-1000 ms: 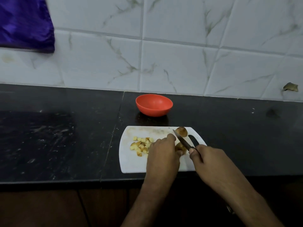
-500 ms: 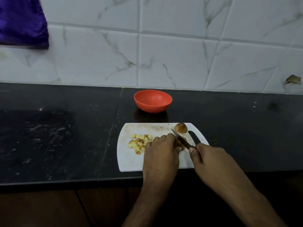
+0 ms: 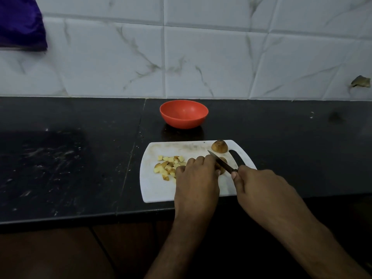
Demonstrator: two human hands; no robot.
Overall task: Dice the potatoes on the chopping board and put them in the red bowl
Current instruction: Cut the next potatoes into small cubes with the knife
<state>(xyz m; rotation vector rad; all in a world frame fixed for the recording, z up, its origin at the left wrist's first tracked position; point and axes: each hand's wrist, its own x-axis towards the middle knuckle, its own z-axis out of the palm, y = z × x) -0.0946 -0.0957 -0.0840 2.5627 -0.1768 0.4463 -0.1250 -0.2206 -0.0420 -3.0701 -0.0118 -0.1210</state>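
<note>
Blade has dropped onto the brown potato piece (image 3: 222,165) at frame centre, left hand (image 3: 196,176) curled pinning it, right hand (image 3: 259,186) gripping the dark-handled knife (image 3: 221,162) on the white plastic chopping board (image 3: 157,190), mid-dicing; yellow diced cubes (image 3: 169,167) left of the hands, another brown potato half (image 3: 219,146) above, empty red round bowl (image 3: 183,113) further up, so next press the cut through.

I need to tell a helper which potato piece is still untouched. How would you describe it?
Find the white chopping board on the black counter. At its far right corner, beside the handle slot, sits a brown-skinned potato half, alone, clear of both hands.

Potato dice (image 3: 170,167) heaped on white board (image 3: 157,190), red bowl (image 3: 183,113) behind
</note>
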